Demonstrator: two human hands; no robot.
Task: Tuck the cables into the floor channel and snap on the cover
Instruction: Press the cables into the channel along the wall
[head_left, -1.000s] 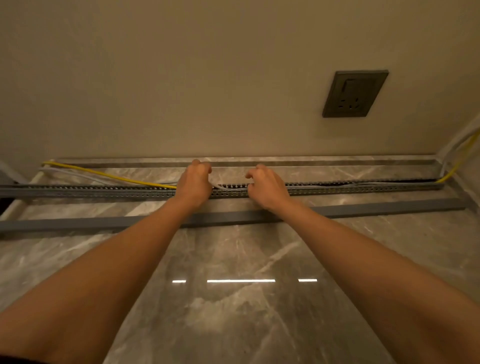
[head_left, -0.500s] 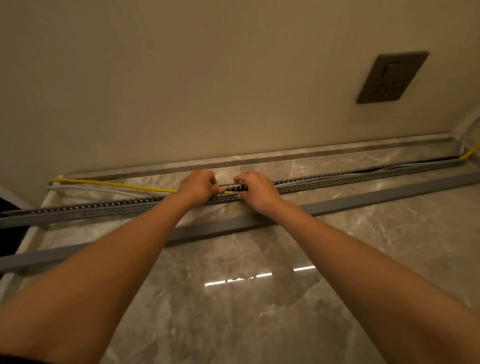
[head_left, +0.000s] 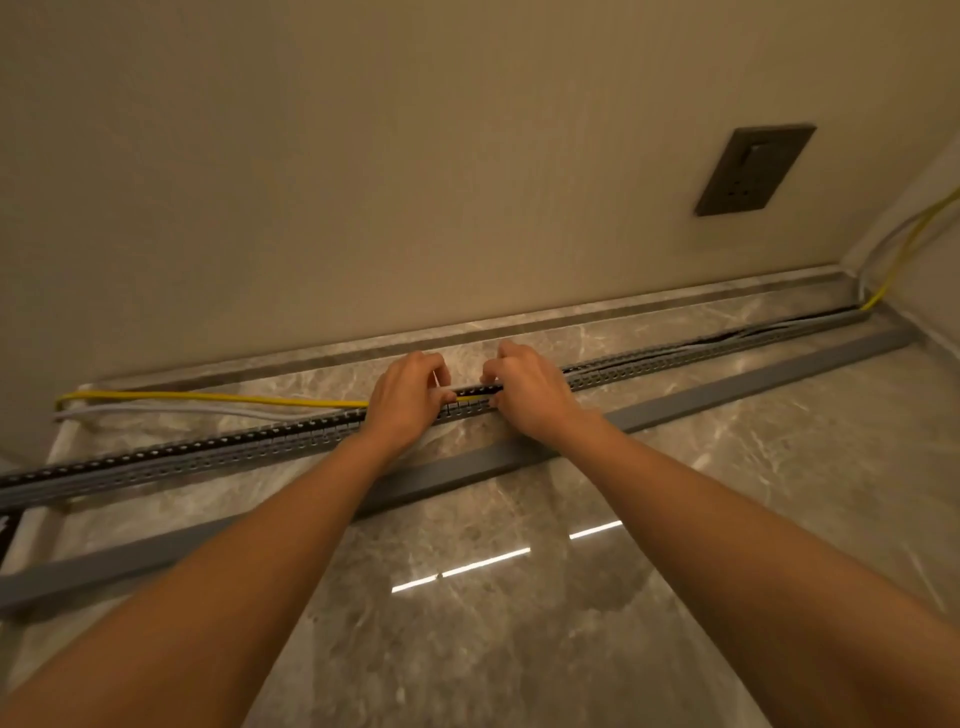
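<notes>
A long grey slotted floor channel (head_left: 208, 454) runs along the marble floor near the wall. A yellow cable (head_left: 208, 398) and a white cable (head_left: 156, 411) lie loose behind its left half; to the right they sit inside the channel. My left hand (head_left: 408, 397) and my right hand (head_left: 530, 389) rest on the channel's middle, close together, fingers curled over the cables where they enter it. The flat grey cover strip (head_left: 701, 397) lies on the floor parallel to the channel, on my side of it.
A beige wall with a dark socket plate (head_left: 753, 169) stands behind. At the right corner the cables (head_left: 893, 260) climb the side wall. A stone skirting ledge (head_left: 623, 306) runs along the wall's base. Glossy marble floor (head_left: 519, 623) lies in front.
Both hands have drawn closer together on the channel and shifted slightly left along it. The view has tilted and swung, so the socket plate sits elsewhere in the picture.
</notes>
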